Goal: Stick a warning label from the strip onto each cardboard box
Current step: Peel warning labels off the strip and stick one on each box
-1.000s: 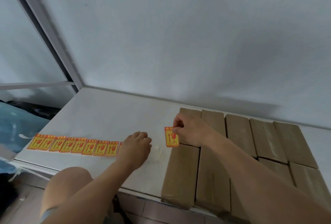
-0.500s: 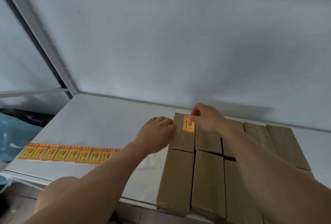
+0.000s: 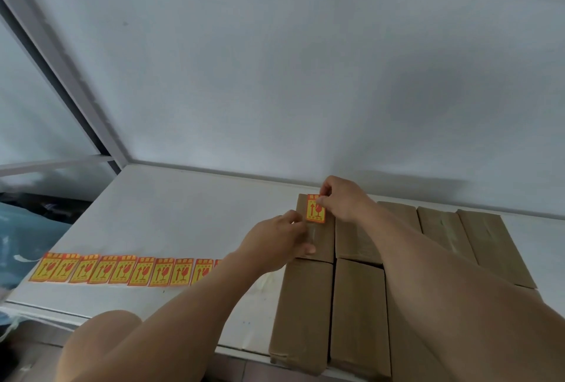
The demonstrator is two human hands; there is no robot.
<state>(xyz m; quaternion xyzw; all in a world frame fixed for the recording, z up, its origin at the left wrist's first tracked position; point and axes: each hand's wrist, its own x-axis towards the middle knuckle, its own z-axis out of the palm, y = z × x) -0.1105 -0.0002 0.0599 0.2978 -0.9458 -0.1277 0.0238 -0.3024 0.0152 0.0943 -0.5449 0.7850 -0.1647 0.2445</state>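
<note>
On the far-left brown cardboard box [image 3: 316, 228], at about one o'clock from the view's centre, a small orange-and-yellow rectangular warning label [image 3: 315, 209] lies over its far end, its top edge pinched by the right hand [image 3: 344, 201] while the left hand [image 3: 279, 241], fingers curled, rests on the box just below it. Placing seems the step in hand; next the label likely needs pressing flat and smoothing. The remaining strip of orange-and-yellow labels [image 3: 122, 270] lies at nine o'clock on the white tabletop [image 3: 183, 213], other boxes apparently unlabelled.
</note>
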